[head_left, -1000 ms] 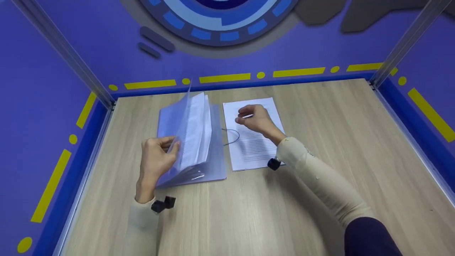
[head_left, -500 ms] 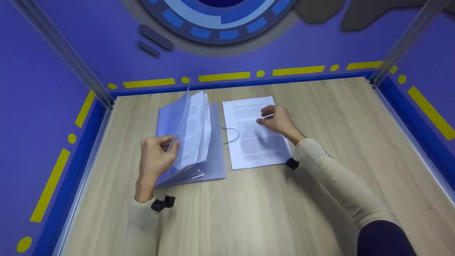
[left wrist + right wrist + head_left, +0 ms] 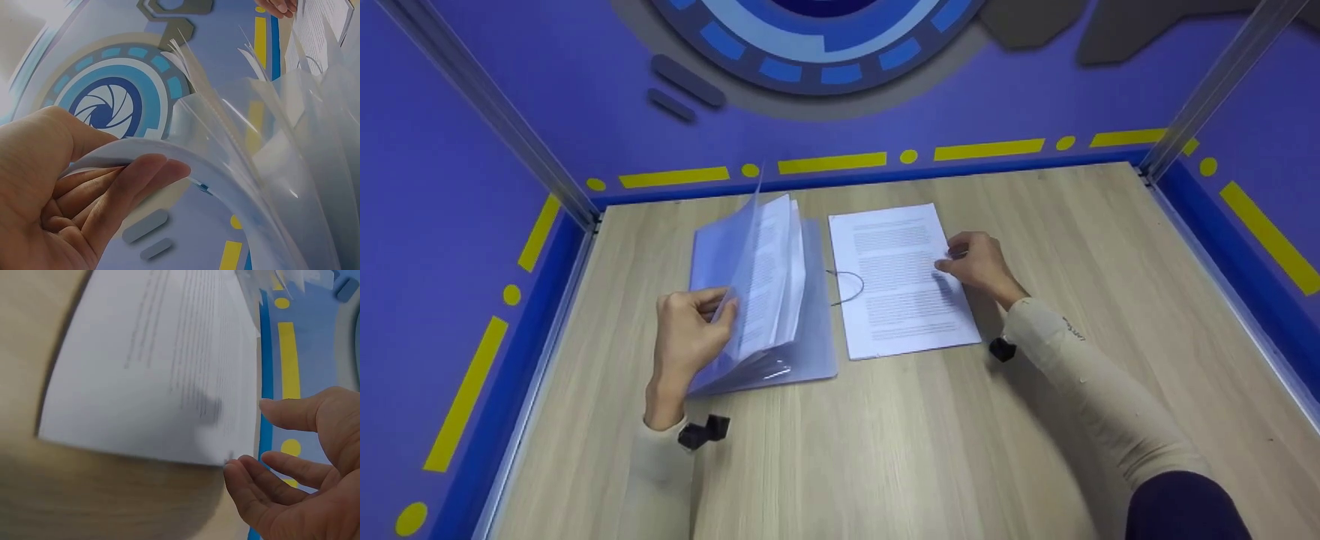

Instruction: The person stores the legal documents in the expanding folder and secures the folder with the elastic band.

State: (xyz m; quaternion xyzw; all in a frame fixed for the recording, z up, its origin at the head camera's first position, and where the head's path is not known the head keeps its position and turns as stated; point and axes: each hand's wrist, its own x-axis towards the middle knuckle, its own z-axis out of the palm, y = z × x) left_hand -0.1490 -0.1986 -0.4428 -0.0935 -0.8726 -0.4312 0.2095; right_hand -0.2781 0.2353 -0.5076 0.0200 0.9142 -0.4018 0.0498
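Note:
A translucent folder [image 3: 821, 330] with clear sleeves stands partly open on the left of the table, printed sheets [image 3: 765, 255] showing inside. My left hand [image 3: 690, 337] pinches its raised leaves near the lower left edge; the left wrist view shows the bent leaf [image 3: 160, 149] between thumb and fingers. To the folder's right lies a stack of printed paper [image 3: 896, 300], flat on the table. At the stack's right edge is my right hand [image 3: 979, 261], thumb and fingers apart with nothing between them. In the right wrist view its fingertips [image 3: 236, 472] are right at the paper's corner [image 3: 216, 458].
A thin dark elastic loop [image 3: 861, 281] reaches from the folder over the paper's left edge. The wooden table [image 3: 840, 450] is bounded by blue panels [image 3: 840, 135] at the back and sides. Black wrist cameras [image 3: 703, 433] sit on both sleeves.
My right hand has moved right, from over the middle of the paper to its right edge. My left hand and the folder have stayed in place.

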